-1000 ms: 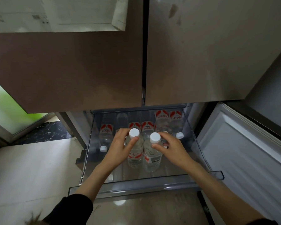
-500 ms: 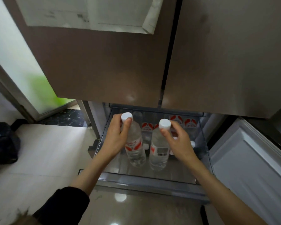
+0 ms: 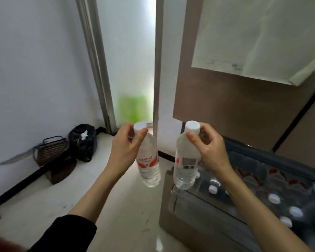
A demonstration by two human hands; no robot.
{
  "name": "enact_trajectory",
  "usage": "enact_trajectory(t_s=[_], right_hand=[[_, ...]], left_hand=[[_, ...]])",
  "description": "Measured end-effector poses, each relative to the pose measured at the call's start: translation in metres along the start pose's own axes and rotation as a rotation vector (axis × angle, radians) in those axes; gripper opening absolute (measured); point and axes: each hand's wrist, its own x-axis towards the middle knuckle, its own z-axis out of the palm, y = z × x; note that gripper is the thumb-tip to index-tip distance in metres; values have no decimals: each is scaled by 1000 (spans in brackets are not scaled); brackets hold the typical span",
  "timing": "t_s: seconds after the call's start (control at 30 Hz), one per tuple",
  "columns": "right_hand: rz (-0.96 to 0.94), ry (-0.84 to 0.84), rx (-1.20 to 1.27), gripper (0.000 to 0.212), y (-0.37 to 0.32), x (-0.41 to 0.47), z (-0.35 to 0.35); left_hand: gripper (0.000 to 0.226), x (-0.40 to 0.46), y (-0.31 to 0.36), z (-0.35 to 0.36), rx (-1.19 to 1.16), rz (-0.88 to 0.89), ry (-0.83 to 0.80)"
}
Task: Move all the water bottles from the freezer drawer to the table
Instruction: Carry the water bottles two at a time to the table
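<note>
My left hand (image 3: 125,151) grips a clear water bottle (image 3: 149,165) with a white cap and red label by its neck, hanging over the floor. My right hand (image 3: 210,150) holds a second water bottle (image 3: 186,168) the same way, its barcode side facing me, above the left corner of the freezer drawer (image 3: 189,206). The open drawer at the lower right still holds several more white-capped bottles (image 3: 274,198). No table is in view.
The brown fridge doors (image 3: 235,106) rise on the right with a sheet of paper (image 3: 253,33) stuck on them. A black bag (image 3: 83,142) and a dark wire basket (image 3: 50,150) sit by the left wall. A frosted glass door (image 3: 133,70) stands ahead.
Both hands have lifted their bottles up out of the drawer. My view has swung left, so the drawer now sits at the lower right and the wall and floor fill the left.
</note>
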Motion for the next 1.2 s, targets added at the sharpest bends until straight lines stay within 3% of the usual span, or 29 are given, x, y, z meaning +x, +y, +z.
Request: enact_trajectory(t_s=[0.17,0.3,0.53,0.8,1.0,1.2], right_hand=[[-4,-132,87,21,-33,-18,118],[-9,-263,112,10,-53,-33,216],[-99,-510,174,10,-101,-47,373],[-209,-748,147,18,-128,-55,526],[-373,-882,30,32,-143,-35,634],[-426,-946,-9,31,-155,-9,736]], left_hand=[[24,-21,-44,-120,87,-66,99],[29,-48,-81,-218,217,-106,142],[33,-96,-132,-365,388,-190,256],[42,-115,-178,-481,487,-305,397],[32,-93,-234,-557,575,-392,417],[32,-60,-287,-628,540,-474,410]])
